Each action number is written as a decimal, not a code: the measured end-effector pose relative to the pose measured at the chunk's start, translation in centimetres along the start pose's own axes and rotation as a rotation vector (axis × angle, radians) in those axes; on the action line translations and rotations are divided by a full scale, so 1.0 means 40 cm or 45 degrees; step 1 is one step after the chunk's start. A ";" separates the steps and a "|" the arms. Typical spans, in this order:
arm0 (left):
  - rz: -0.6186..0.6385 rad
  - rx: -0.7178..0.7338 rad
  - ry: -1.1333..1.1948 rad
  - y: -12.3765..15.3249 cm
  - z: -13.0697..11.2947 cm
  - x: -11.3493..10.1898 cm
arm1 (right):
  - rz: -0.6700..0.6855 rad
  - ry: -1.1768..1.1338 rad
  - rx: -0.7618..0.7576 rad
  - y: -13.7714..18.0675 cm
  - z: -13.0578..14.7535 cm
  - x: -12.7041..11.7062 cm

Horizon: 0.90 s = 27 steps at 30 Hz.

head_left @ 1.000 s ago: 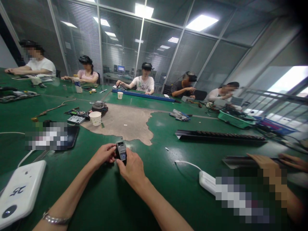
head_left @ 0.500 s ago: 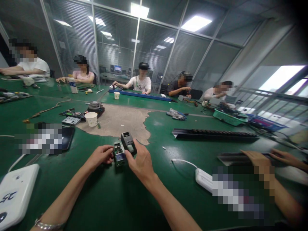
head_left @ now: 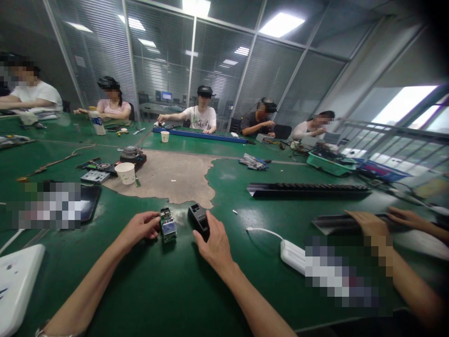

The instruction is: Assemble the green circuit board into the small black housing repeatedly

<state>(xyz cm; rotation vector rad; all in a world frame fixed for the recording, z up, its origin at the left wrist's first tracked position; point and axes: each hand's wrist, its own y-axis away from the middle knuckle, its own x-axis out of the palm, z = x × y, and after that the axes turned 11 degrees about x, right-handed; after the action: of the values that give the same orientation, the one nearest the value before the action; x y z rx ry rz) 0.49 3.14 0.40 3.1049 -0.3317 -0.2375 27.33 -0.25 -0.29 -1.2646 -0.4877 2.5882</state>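
Note:
My left hand pinches the side of a small circuit module with a blue screen and green board, which rests on the green table. My right hand grips a dark plastic housing and holds it on the table a little to the right of the module. The two parts are apart, with a small gap between them.
A white power strip with its cable lies to the right. A white box sits at the near left. A paper cup and loose parts lie beyond. A neighbour's hands rest on a dark rail at right. Several people sit around the far side.
The dark housing came off the module: my right hand lifted it away and set it down to the right. My left hand kept hold of the module.

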 end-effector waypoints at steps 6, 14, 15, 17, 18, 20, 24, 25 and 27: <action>-0.023 -0.011 -0.038 0.002 -0.006 0.003 | -0.026 -0.067 0.030 0.003 -0.007 -0.001; -0.018 0.000 -0.020 0.000 0.000 0.002 | 0.100 -0.261 0.150 -0.011 0.037 -0.017; -0.022 0.006 -0.019 -0.001 0.002 0.002 | 0.118 -0.328 0.141 -0.014 0.056 -0.021; -0.021 0.020 -0.003 -0.002 0.006 0.002 | 0.142 -0.430 0.120 -0.018 0.097 -0.027; -0.017 0.026 0.008 -0.003 0.008 0.001 | 0.145 -0.448 0.111 -0.019 0.118 -0.028; -0.008 0.039 0.038 -0.003 0.013 0.000 | 0.150 -0.422 0.091 -0.022 0.157 -0.024; -0.026 0.062 0.099 -0.001 0.016 -0.001 | 0.186 -0.250 0.037 -0.026 0.210 -0.004; -0.030 0.066 0.106 0.000 0.015 -0.002 | 0.195 -0.207 0.033 -0.027 0.219 0.002; -0.032 0.074 0.104 0.002 0.013 -0.002 | 0.210 -0.129 0.032 -0.028 0.235 0.014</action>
<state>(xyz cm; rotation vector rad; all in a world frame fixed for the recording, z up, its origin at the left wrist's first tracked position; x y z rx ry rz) 0.32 3.10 -0.08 3.1660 -0.3032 -0.1028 19.58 -0.91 5.16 -1.2178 -0.3822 2.7964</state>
